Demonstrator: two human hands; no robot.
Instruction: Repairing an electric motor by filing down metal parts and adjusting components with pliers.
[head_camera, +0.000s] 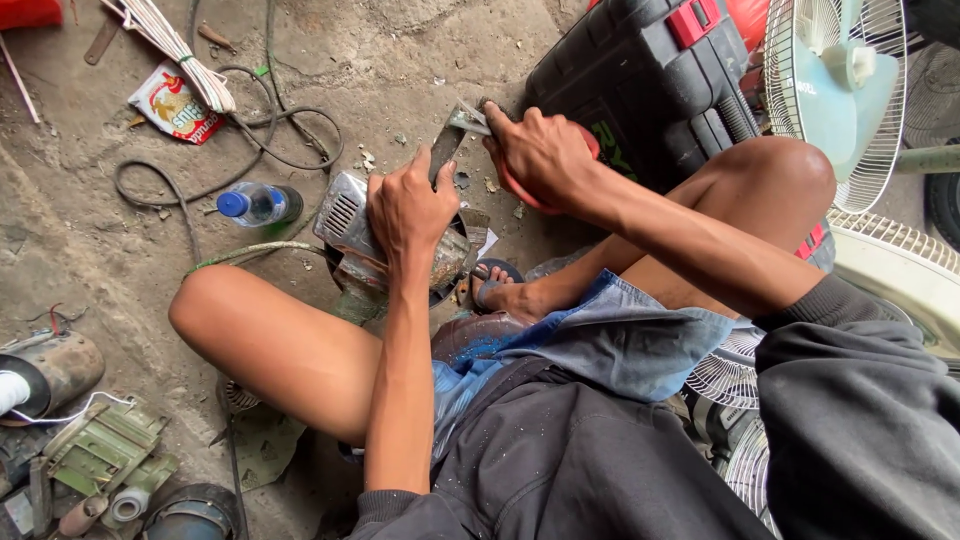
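- The bare floor (420, 60) above the hands is open.
- A black tool case (640, 70) blocks the right side.
- A water bottle (255, 203) and looping cables (260, 140) crowd the left.
- Bent knees close both sides.

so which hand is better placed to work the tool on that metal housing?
Right hand, probably: it already grips the red-handled tool at the housing. The left hand is pressed on the housing, steadying it.

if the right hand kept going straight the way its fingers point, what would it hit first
Likely the flat metal blade that the right hand already touches; beyond it lies bare concrete floor. Depth is hard to judge from above.
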